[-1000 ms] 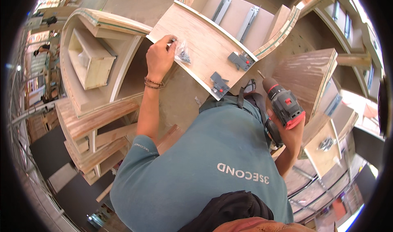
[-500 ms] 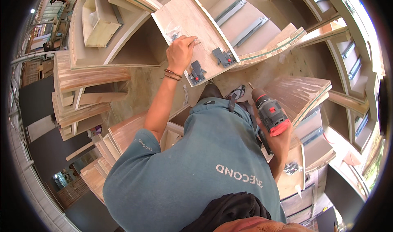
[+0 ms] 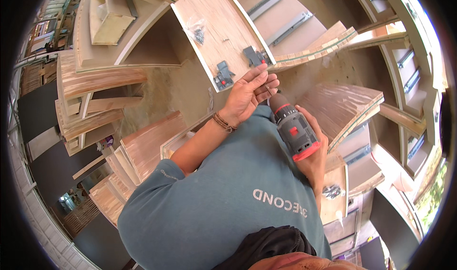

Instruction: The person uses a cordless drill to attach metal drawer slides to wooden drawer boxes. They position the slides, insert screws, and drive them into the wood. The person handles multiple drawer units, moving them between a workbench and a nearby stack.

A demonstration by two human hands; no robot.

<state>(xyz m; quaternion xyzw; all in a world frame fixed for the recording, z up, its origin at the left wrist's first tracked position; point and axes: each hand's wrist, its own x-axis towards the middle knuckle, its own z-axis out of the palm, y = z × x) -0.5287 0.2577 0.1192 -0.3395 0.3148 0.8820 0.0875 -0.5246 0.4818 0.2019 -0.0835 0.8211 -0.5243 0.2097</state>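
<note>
My right hand is wrapped round a grey and red cordless drill, its chuck turned up and leftward. Close to the chuck, my left hand is palm up with its fingers pinched together; a small screw seems to sit at the fingertips, partly hidden. Beyond the hands a pale wooden drawer has two grey plastic clips with red buttons, a left clip and a right clip, at its near corners. A clear bag of screws and a few loose screws lie on the drawer's panel.
Wooden cabinet carcasses surround me, among them one with metal drawer runners at the upper right. A stacked cabinet stands to the left. Behind my right arm, another bag of hardware lies on a wooden panel.
My left hand has left the loose screws on the drawer panel and come down and right to the drill's front. The drill, in my right hand, has moved up and left.
</note>
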